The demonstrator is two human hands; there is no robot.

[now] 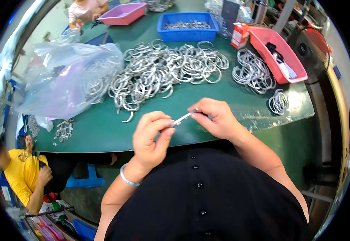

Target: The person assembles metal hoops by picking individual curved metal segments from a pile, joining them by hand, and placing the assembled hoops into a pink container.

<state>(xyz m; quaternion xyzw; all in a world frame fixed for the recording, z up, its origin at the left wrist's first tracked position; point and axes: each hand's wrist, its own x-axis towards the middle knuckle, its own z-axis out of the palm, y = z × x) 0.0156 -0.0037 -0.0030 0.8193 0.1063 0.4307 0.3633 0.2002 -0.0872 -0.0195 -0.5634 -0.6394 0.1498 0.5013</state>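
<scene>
Silvery metal, a thin piece (182, 118), is bridging the two hands over the green surface (207, 96), slanting up toward the right. Left hand (147, 138): thumb and fingers are pinching the piece's lower-left end, hardly any gap between the tips. Right hand (220, 119): thumb and forefinger are gripping the upper-right end, likewise almost together. Exact shape of the piece is staying unclear, being small and partly covered by the fingertips. Pale bangle (128, 177) is circling the left wrist, below the fingers. Beyond the fingers, a broad heap of curved metal pieces (163, 68) is sprawling; farther beyond, a blue tray (188, 37) is holding more metal parts. Left of the fingers, a clear plastic bag (62, 80) is lying beside the heap, and small metal bits (65, 130) are lying nearer the edge. Right of the fingers, a small metal bundle (278, 103) is resting near a larger cluster of rings (253, 71); past these a pink tray (300, 75) is standing. Well left of the fingers, a co-worker in yellow (22, 174) is sitting.
</scene>
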